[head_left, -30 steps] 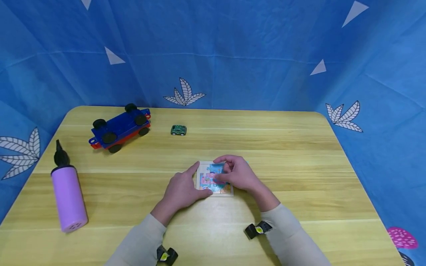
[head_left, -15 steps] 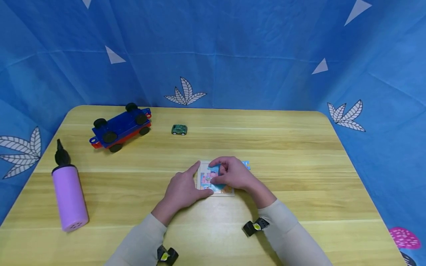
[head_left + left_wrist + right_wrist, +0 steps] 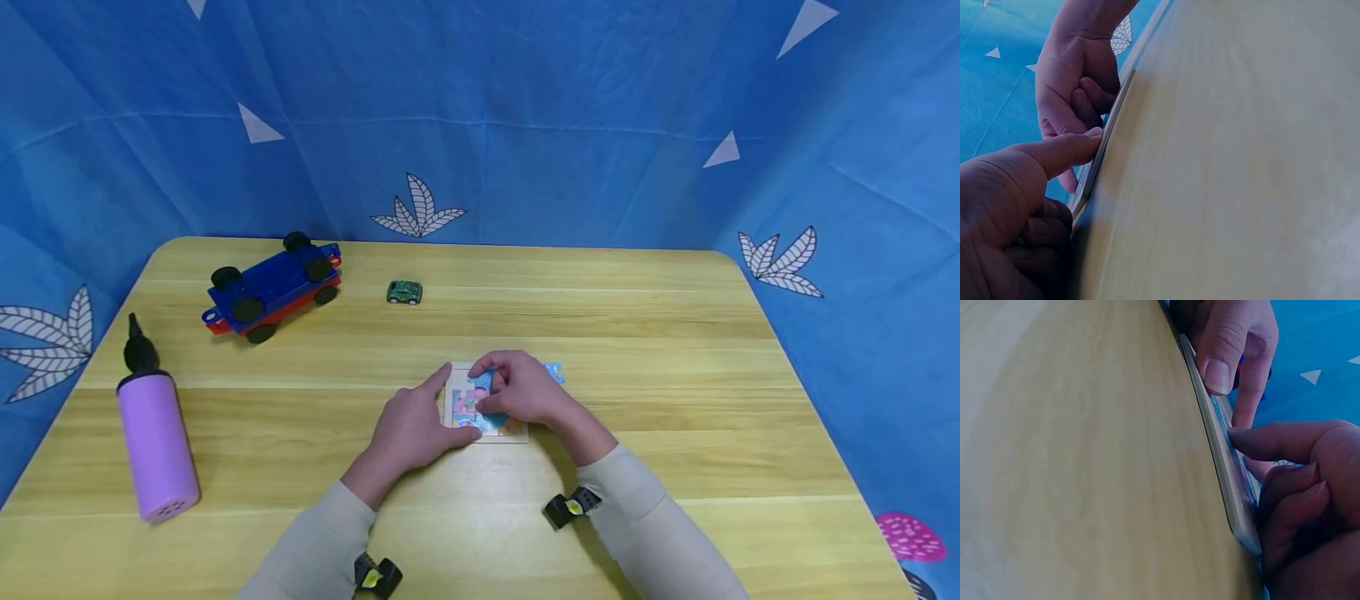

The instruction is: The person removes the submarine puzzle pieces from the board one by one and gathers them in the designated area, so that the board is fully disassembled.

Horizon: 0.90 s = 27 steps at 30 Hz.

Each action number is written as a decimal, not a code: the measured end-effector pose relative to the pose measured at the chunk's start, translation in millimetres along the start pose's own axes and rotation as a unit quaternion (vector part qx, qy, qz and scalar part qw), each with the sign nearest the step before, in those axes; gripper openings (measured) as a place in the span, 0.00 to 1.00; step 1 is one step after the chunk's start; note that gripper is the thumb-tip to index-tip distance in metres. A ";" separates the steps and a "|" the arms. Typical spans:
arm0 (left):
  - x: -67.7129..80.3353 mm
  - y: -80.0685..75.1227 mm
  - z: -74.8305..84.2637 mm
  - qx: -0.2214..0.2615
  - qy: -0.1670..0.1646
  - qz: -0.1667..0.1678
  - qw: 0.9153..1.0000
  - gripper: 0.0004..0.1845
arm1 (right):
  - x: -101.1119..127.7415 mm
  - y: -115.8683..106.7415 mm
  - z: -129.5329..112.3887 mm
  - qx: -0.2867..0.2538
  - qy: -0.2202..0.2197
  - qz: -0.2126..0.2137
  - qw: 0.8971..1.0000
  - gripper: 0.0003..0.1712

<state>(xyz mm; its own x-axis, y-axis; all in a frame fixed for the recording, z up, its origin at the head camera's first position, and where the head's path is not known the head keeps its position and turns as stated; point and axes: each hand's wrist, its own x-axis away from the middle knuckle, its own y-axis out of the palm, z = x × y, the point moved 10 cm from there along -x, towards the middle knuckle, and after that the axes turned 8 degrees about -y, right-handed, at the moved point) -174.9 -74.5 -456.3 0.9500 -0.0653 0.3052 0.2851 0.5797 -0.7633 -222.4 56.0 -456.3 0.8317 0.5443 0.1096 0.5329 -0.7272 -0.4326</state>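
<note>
A small jigsaw puzzle board (image 3: 517, 441) with a pale frame lies on the table, its pink-and-blue picture (image 3: 465, 402) partly covered by my hands. My left hand (image 3: 411, 427) holds the board at its left side, index finger near the far corner and thumb on the near edge. Over the picture, my right hand (image 3: 521, 387) holds a blue puzzle piece (image 3: 481, 381) between thumb and index finger, the other fingers curled. The right wrist view shows both thumbs low at the thin board (image 3: 1222, 450). A loose blue puzzle piece (image 3: 555, 372) lies just beyond the right hand.
An overturned blue and red toy truck (image 3: 273, 287) lies at the back left, with a small green toy car (image 3: 404, 292) to its right. A purple hand pump (image 3: 156, 446) lies at the left. Blue cloth (image 3: 585, 125) hangs behind the table (image 3: 712, 375).
My right hand has shifted slightly left over the picture, uncovering the loose blue piece on its far side. My left hand keeps its place at the board.
</note>
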 end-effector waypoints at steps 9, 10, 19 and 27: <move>0.0 -0.3 0.1 -0.004 0.000 0.001 1.000 0.57 | 0.4 0.5 -1.3 -0.022 -0.004 0.001 1.000 0.21; -0.1 -0.1 0.1 -0.004 0.000 0.002 1.000 0.57 | 0.4 0.5 -1.3 -0.022 -0.005 0.001 1.000 0.21; 0.7 -1.4 2.3 0.003 0.012 0.008 1.000 0.57 | 3.6 -1.5 -3.4 -0.034 -0.014 0.021 0.999 0.22; 0.7 -2.0 1.0 0.003 0.002 0.008 1.000 0.57 | 7.0 -8.3 -1.1 -0.001 -0.008 0.060 0.998 0.24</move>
<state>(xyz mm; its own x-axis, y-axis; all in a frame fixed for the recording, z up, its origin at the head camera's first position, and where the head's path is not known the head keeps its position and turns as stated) -175.0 -74.9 -454.0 0.9548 -0.0590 0.2912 0.2693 0.5857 -0.7645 -220.8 65.4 -451.0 0.8871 0.4595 0.0429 0.4298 -0.7887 -0.4395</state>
